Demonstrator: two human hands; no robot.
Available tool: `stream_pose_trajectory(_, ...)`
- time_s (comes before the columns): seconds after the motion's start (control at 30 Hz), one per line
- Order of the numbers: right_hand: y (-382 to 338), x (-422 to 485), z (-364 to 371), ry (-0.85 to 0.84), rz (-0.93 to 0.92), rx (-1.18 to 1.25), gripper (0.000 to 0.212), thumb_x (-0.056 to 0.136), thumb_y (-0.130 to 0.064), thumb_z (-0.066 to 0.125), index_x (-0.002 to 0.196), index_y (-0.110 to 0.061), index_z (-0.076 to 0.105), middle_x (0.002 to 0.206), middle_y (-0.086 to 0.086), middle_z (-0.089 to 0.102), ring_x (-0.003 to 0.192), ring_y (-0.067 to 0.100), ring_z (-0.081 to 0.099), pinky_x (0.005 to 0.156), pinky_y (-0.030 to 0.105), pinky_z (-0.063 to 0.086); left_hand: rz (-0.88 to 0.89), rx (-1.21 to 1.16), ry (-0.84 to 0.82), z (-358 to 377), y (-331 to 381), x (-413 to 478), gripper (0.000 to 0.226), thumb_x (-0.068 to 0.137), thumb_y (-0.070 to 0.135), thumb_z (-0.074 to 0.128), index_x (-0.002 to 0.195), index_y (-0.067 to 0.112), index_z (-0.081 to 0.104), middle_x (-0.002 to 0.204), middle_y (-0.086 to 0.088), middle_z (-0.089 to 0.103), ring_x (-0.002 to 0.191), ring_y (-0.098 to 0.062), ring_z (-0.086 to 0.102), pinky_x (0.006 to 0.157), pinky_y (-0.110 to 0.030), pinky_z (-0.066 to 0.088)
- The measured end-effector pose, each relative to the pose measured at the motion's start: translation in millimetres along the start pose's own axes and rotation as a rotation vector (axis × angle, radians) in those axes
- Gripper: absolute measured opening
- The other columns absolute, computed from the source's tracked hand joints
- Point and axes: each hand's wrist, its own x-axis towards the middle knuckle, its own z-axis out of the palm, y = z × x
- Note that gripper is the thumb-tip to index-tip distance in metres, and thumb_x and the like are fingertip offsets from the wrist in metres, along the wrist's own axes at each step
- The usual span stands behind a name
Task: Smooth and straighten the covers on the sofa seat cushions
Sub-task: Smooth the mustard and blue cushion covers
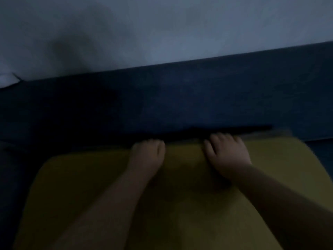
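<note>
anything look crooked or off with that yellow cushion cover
Nothing clearly damaged or spilled. The yellow cushion cover has a soft bulge along its far edge between the left hand and right hand, by the dark blue sofa back. The picture is dim and blurred, so finer wrinkles can't be judged.

The yellow cover [75, 186] looks like matt, smooth cloth. The sofa back [198, 94] is dark blue fabric — matt, slightly grainy. The wall [162, 27] is plain and matt — the picture is dim.
</note>
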Motion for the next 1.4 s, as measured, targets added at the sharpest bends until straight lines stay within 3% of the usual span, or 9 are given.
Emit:
stream_pose_trajectory(0.07, 14, -23, 42, -0.123, 0.045, -0.016, 0.04, 0.101, -0.043, 0.018, 0.124, -0.027, 0.046, 0.129, -0.002, 0.052, 0.123, 0.016, 0.043, 0.106, 0.033, 0.025, 0.04, -0.008, -0.08, 50, 1, -17, 0.061, 0.095, 0.039, 0.012, 0.112, 0.012, 0.064, 0.113, -0.008, 0.066, 0.106, -0.026, 0.06, 0.093, -0.034, 0.039)
stream_pose_trajectory(0.2, 10, -3, 70, -0.08, 0.08, -0.014, 0.042, 0.101, -0.043, 0.019, 0.121, -0.023, 0.049, 0.126, 0.002, 0.052, 0.121, 0.02, 0.044, 0.106, 0.038, 0.025, -0.124, 0.007, -0.136, 70, -7, 7, 0.034, 0.102, 0.033, 0.022, 0.109, 0.02, 0.053, 0.111, -0.003, 0.058, 0.103, -0.02, 0.052, 0.094, -0.037, 0.034)
stream_pose_trajectory(0.33, 8, 0, 91, -0.006, 0.079, 0.007, 0.051, 0.1, -0.048, 0.017, 0.131, -0.021, 0.046, 0.132, 0.004, 0.05, 0.126, 0.021, 0.041, 0.109, 0.039, 0.024, -0.043, 0.037, -0.022, 87, -23, 1, 0.052, 0.096, 0.038, 0.012, 0.12, 0.019, 0.055, 0.118, -0.002, 0.059, 0.108, -0.02, 0.052, 0.094, -0.034, 0.03)
stream_pose_trajectory(0.47, -3, -3, 116, -0.047, 0.034, 0.006, 0.065, 0.096, -0.056, 0.008, 0.15, -0.025, 0.024, 0.155, 0.003, 0.028, 0.145, 0.021, 0.017, 0.118, 0.042, 0.008, -0.09, -0.011, -0.096, 105, -30, 11, 0.043, 0.104, 0.032, 0.021, 0.132, 0.018, 0.05, 0.132, -0.004, 0.054, 0.121, -0.02, 0.047, 0.103, -0.034, 0.029)
stream_pose_trajectory(0.67, -11, 0, 157, -0.107, 0.014, -0.007, 0.064, 0.092, -0.059, 0.004, 0.152, -0.037, 0.005, 0.162, -0.003, 0.009, 0.148, 0.021, -0.001, 0.118, 0.049, -0.003, -0.126, 0.019, -0.107, 139, -43, 11, 0.046, 0.104, 0.035, 0.021, 0.144, 0.02, 0.038, 0.146, -0.002, 0.043, 0.134, -0.019, 0.037, 0.111, -0.036, 0.023)
stream_pose_trajectory(0.8, -11, 15, 178, -0.155, 0.005, -0.042, 0.063, 0.091, -0.058, 0.0, 0.151, -0.039, 0.002, 0.162, -0.005, 0.008, 0.148, 0.021, -0.001, 0.117, 0.051, -0.002, -0.153, 0.01, -0.111, 159, -54, 4, 0.052, 0.102, 0.04, 0.015, 0.148, 0.022, 0.032, 0.153, 0.0, 0.034, 0.14, -0.018, 0.028, 0.116, -0.035, 0.016)
stream_pose_trajectory(0.93, -10, 27, 199, -0.194, 0.017, -0.067, 0.065, 0.09, -0.058, -0.003, 0.151, -0.039, 0.004, 0.161, -0.005, 0.012, 0.148, 0.022, 0.002, 0.117, 0.053, 0.001, -0.114, 0.122, -0.124, 179, -67, -14, 0.071, 0.089, 0.053, -0.001, 0.152, 0.028, 0.022, 0.158, 0.004, 0.026, 0.145, -0.018, 0.018, 0.119, -0.037, 0.006)
stream_pose_trajectory(1.17, -9, 33, 208, -0.146, 0.02, -0.076, 0.063, 0.092, -0.059, 0.001, 0.15, -0.039, 0.012, 0.158, -0.004, 0.021, 0.147, 0.023, 0.01, 0.116, 0.052, 0.006, -0.137, 0.13, -0.129, 188, -72, -7, 0.067, 0.09, 0.052, 0.0, 0.152, 0.033, 0.017, 0.157, 0.005, 0.024, 0.144, -0.017, 0.016, 0.118, -0.04, 0.008)
stream_pose_trajectory(1.4, -17, 24, 199, -0.215, 0.054, -0.096, 0.058, 0.097, -0.055, 0.007, 0.152, -0.037, 0.002, 0.162, -0.003, 0.006, 0.148, 0.023, -0.001, 0.117, 0.053, 0.0, -0.179, 0.06, -0.258, 174, -63, -13, 0.054, 0.102, 0.046, 0.011, 0.153, 0.031, -0.001, 0.162, 0.007, -0.003, 0.148, -0.015, -0.007, 0.119, -0.04, -0.005)
